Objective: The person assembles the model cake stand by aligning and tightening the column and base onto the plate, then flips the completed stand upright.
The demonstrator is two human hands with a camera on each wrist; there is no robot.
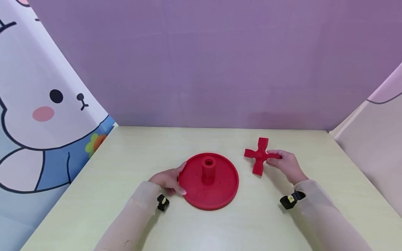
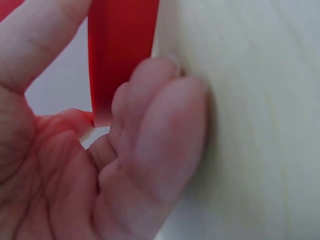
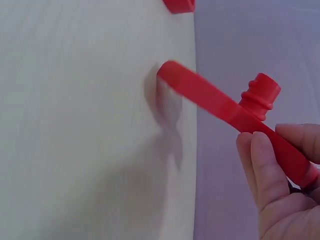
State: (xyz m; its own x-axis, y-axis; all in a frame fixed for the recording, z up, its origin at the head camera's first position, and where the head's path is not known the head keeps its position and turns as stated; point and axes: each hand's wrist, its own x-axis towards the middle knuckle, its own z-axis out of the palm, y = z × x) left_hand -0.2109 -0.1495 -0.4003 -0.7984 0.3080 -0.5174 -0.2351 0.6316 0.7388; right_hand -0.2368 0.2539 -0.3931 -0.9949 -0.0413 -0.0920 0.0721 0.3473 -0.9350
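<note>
Pale table [image 1: 147, 150], red disc [image 1: 209, 193], right fingers [image 3: 270, 172] pinching cross [image 1: 260, 155]

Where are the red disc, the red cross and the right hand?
Red disc [image 1: 207, 191]: head view, its flat upper face.
Red cross [image 1: 260, 156]: head view, where its arms meet.
Right hand [image 1: 288, 165]: head view, back of the hand.

A pale, faintly grained tabletop [image 1: 141, 146] carries a round red disc [image 1: 213, 197], which sits near its middle with a hollow red post [image 1: 208, 173] upright at the centre.
</note>
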